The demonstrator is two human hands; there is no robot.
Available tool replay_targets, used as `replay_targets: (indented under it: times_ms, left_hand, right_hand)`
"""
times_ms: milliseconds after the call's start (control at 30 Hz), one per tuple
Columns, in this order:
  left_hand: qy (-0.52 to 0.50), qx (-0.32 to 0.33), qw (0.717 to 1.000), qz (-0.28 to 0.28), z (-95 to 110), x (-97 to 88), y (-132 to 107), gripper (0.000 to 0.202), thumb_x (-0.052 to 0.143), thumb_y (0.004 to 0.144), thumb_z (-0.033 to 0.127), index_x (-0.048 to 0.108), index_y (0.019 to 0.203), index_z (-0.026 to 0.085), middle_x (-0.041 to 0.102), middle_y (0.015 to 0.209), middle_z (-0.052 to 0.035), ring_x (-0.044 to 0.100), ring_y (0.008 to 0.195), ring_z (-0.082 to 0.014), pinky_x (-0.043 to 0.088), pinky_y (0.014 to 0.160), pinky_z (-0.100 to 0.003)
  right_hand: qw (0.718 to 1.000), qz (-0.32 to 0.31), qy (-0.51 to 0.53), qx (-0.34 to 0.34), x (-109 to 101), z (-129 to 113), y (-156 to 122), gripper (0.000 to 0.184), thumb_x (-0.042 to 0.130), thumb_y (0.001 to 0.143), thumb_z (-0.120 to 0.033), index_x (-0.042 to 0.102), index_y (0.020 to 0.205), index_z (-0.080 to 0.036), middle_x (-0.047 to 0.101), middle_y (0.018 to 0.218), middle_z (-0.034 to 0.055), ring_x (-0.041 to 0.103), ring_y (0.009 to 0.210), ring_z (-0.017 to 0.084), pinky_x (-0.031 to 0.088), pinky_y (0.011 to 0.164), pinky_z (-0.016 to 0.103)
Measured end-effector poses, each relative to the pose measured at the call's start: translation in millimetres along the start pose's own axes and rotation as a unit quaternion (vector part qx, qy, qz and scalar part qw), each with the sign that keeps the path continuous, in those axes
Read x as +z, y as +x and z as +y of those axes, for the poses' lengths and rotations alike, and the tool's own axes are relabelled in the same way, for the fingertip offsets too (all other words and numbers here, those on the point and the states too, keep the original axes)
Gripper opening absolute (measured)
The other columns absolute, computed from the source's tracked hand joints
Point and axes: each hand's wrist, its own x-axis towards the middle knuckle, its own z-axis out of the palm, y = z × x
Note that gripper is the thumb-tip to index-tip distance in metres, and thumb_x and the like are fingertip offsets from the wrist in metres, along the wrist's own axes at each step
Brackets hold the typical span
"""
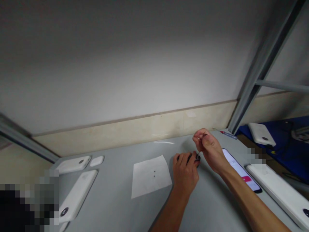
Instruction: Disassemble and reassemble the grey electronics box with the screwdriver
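On my feed the left hand [185, 174] is clenched around a small black part [198, 157] held above the grey surface [116, 199], the right hand [209, 149] pinching a thin metal pin [198, 152] at it, two dark specks [154, 174] lying on the white paper sheet [145, 183].

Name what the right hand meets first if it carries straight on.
The right hand would likely meet the small black object held in the left hand first, though depth is unclear.
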Motion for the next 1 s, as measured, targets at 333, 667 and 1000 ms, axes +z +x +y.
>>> replay_targets:
  times_ms: [333,667,1000]
  left_hand:
    - [0.003,0.007,1.000,0.012,-1.3,1.5,-0.4,0.024,0.066,0.096,0.021,0.068,0.120,0.021,0.076,0.107,-0.0059,0.069,0.097,-0.0215,0.047,0.091,-0.042]
    - [0.020,0.008,1.000,0.023,-3.5,4.6,-1.5,0.024,0.065,0.095,0.019,0.069,0.119,0.020,0.076,0.105,-0.0064,0.069,0.096,-0.0224,0.048,0.090,-0.041]
    - [0.019,0.004,1.000,0.004,-1.9,2.2,-0.9,0.026,0.068,0.095,0.021,0.067,0.121,0.021,0.076,0.106,-0.0054,0.069,0.097,-0.0211,0.049,0.090,-0.040]
  right_hand:
    - [0.998,0.015,0.048,0.031,-3.2,2.8,0.5,0.031,0.083,0.081,-0.048,0.067,0.080,-0.022,0.051,0.063,-0.0036,0.040,0.052,0.009,0.035,0.050,0.021]
    - [0.994,-0.032,0.069,0.074,0.1,3.4,-4.5,0.035,0.084,0.078,-0.049,0.063,0.083,-0.022,0.063,0.078,0.0012,0.056,0.065,0.014,0.043,0.058,0.025]
    - [0.999,-0.017,0.030,0.041,2.9,-1.4,-2.3,0.043,0.064,0.088,-0.067,0.063,0.095,-0.025,0.051,0.070,-0.0018,0.038,0.056,0.013,0.036,0.051,0.027]
